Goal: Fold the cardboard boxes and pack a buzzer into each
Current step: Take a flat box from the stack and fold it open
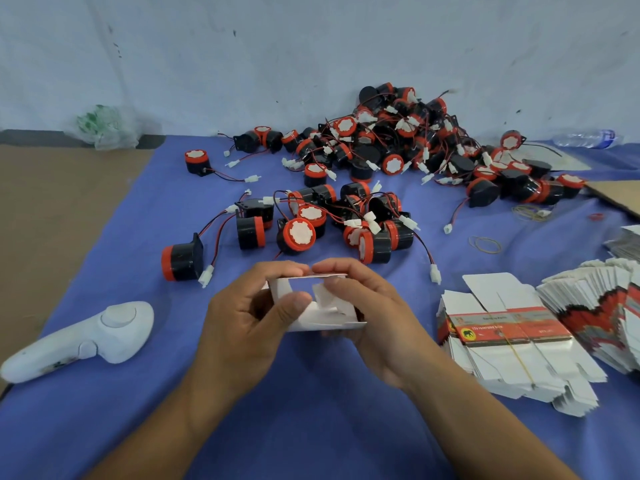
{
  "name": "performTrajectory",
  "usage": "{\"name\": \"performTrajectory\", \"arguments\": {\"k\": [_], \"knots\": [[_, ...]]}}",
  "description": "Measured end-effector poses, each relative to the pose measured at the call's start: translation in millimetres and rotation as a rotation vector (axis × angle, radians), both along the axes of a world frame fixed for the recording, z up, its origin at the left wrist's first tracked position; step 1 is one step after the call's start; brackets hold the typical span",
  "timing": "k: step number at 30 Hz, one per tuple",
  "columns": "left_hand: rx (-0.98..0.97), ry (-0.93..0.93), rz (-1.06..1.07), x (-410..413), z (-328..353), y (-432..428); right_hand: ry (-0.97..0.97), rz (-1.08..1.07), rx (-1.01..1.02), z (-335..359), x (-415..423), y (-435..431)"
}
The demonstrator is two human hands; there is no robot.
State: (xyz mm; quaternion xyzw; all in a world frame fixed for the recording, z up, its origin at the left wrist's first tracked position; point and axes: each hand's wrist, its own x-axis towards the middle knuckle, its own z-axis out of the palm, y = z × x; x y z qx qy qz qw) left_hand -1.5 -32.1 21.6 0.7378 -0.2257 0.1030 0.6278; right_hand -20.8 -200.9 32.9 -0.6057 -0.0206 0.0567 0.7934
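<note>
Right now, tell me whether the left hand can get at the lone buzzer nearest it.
Probably, once freed: the left hand grips the box, yet only bare blue cloth separates it from that buzzer.

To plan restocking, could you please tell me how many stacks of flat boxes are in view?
3: a rubber-banded bundle at near right, a fanned stack beside it at the edge, and a greyish stack, cropped, behind that; more may lie off-frame.

a small packing workshop. a heap of red-and-black buzzers (pixel 398 140) lies on a blue cloth (pixel 311 427). banded stacks of flat cartons (pixel 512 341) sit beside them.
</note>
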Motion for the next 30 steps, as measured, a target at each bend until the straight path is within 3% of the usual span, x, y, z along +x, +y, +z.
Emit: {"name": "performTrajectory", "arguments": {"k": [7,17,20,24,27,30], "knots": [[0.048,-0.041,0.145,-3.8,2.0,0.8,-0.071,0.022,0.007,3.0,-4.8,4.7],[0.161,-0.339,0.113,-5.2,1.2,-0.9,0.044,-0.121,0.051,5.0,-6.1,14.0],[0.088,-0.299,0.104,-5.6,-0.4,-1.2,0.058,-0.124,0.067,2.2,-8.2,21.9],[0.134,-0.272,0.128,-1.7,0.4,-2.0,0.005,-0.090,0.045,2.7,-9.6,21.1],[0.101,-0.238,0.122,1.2,-3.7,-3.2,-0.042,-0.023,-0.031,0.0,-7.5,21.2],[-0.029,-0.079,0.048,1.5,-6.2,-5.2,-0.097,-0.020,-0.189,-7.8,-3.7,20.0]]}}
